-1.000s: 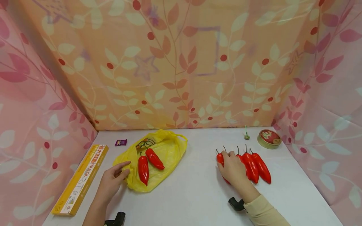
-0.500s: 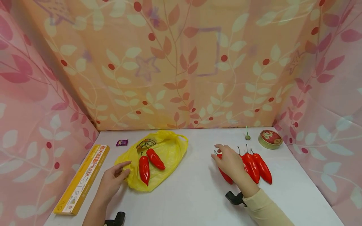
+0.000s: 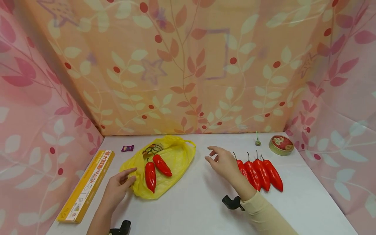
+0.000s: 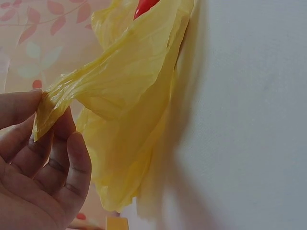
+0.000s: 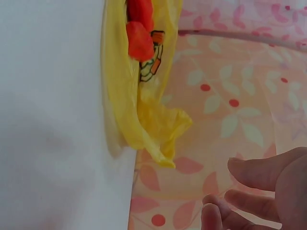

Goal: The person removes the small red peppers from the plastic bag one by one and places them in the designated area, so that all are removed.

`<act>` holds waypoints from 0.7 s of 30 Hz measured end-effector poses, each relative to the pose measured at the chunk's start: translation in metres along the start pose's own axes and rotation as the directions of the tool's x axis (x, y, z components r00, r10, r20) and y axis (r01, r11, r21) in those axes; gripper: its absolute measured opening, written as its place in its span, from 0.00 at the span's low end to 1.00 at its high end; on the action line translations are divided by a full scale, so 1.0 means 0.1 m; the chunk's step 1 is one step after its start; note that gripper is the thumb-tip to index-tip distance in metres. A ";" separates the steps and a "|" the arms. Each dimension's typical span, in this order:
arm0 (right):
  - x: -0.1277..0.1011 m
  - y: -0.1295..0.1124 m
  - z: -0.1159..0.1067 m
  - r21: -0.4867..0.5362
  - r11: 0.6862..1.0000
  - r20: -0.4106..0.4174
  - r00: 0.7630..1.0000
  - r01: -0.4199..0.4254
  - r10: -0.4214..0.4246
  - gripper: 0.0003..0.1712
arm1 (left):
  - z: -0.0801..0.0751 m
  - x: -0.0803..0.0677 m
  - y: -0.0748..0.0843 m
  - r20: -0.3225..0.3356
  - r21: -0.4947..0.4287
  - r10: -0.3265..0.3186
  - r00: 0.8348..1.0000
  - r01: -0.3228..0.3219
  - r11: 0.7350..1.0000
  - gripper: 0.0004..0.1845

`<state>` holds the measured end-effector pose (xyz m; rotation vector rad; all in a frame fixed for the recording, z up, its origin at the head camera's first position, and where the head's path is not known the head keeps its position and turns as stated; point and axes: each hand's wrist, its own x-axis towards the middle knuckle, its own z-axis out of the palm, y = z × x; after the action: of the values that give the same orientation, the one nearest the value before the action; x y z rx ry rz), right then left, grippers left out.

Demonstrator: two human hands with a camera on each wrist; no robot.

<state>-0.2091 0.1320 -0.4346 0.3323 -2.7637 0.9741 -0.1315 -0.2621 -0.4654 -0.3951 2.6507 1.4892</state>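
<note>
Since a second ago the right hand [image 3: 224, 161] has lifted off the row of glossy red chilli peppers [image 3: 258, 172] and swung leftward toward the bag; it now hangs above the white tabletop [image 3: 205, 202] with fingers loosely spread and nothing in them.

At the far left, a long yellow pasta box [image 3: 85, 186] lies along the table edge, with a small purple sweet wrapper [image 3: 127, 148] behind it. The left hand [image 3: 117, 187] pinches the near edge of the crumpled yellow plastic bag [image 3: 173, 156] between thumb and fingers, lifting that flap, likely to keep the bag from sliding. Two red peppers [image 3: 155, 168] lie on the bag's flattened plastic. To the right, four peppers rest side by side, stems pointing away. Behind them stand a small green peg [image 3: 257, 140] and a round tin with a red lid [image 3: 281, 144].
</note>
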 end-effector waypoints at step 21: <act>0.21 -0.49 0.32 0.239 0.966 0.119 0.984 0.104 -0.135 0.25 | -0.02 0.02 -0.01 -0.003 -0.008 0.002 1.000 -0.002 1.000 0.23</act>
<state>-0.2194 0.0711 -0.4249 0.6149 -2.7096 1.2892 -0.1331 -0.2646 -0.4659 -0.3958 2.6495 1.5011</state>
